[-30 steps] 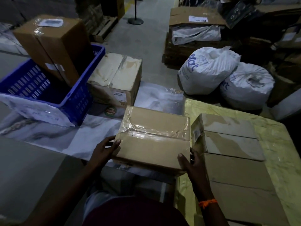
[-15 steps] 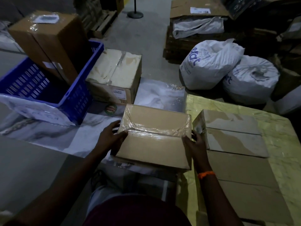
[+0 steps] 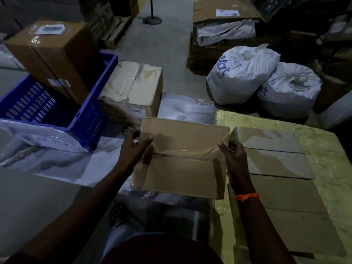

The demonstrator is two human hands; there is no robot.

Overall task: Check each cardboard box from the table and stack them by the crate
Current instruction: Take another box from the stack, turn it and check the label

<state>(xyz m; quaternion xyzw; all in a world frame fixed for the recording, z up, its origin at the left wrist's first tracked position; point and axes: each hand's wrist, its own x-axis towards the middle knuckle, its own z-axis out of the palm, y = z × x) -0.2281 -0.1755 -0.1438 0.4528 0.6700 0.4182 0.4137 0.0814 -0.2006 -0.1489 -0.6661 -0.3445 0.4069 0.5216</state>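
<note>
**Taped carton held in both hands off the worktop's left edge**

A person holds a taped cardboard box (image 3: pixel 182 159) in front of them, just beyond the left edge of the worktop (image 3: pixel 323 149), above a crumpled plastic sheet (image 3: pixel 57 162) spread on the floor. The left hand (image 3: pixel 133 147) grips the box's left side, thumb on top and fingers curled round the side. The right hand (image 3: pixel 234 155), with an orange thread (image 3: pixel 246 196) on its wrist, grips the right side the same way.

That right hand sits squeezed between the held box and a row of low cardboard boxes (image 3: pixel 272 155) lying along the worktop's left edge, nearly touching them.

To the left stands a blue crate (image 3: pixel 91 115), with a tall brown box (image 3: pixel 57 54) leaning tilted inside it. A larger worn carton (image 3: pixel 133 86) sits on the floor just beside the crate's right wall, directly beyond the held box.

Past the worktop's far edge lie two white sacks (image 3: pixel 240 73) (image 3: pixel 289 88), touching each other. Behind them is a pile of flattened cardboard (image 3: pixel 219 35), and a round post base (image 3: pixel 152 20) stands in the aisle.
</note>
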